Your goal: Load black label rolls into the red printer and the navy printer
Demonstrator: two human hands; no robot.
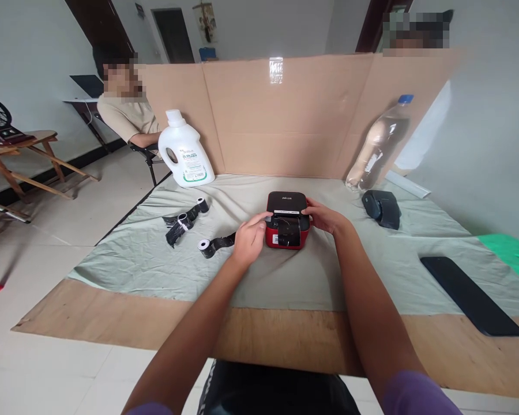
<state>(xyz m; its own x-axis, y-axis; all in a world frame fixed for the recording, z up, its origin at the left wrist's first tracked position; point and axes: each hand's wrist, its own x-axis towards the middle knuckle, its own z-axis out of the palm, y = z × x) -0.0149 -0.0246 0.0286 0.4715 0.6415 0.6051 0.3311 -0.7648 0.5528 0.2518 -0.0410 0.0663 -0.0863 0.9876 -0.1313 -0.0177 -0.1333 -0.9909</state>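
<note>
A small red and black label printer (286, 202) sits on the cloth in front of me, with a black paper strip (289, 231) hanging out over its front. My left hand (249, 239) is at the printer's left side, index finger stretched to the edge of the black lid and the other fingers curled. From the right, my right hand (324, 216) grips the lid's edge, thumb in front and fingers partly hidden behind the side. Left of my left hand lies a black paper roll (206, 248), partly unrolled. Another black roll (182, 223) and a third roll (202, 205) lie farther back.
A white detergent bottle (188, 153) stands back left against a cardboard screen (281, 121). Back right are a clear plastic bottle (378, 150) and a black device (381, 208). A black phone-like slab (469, 294) lies right. Two people are beyond the screen.
</note>
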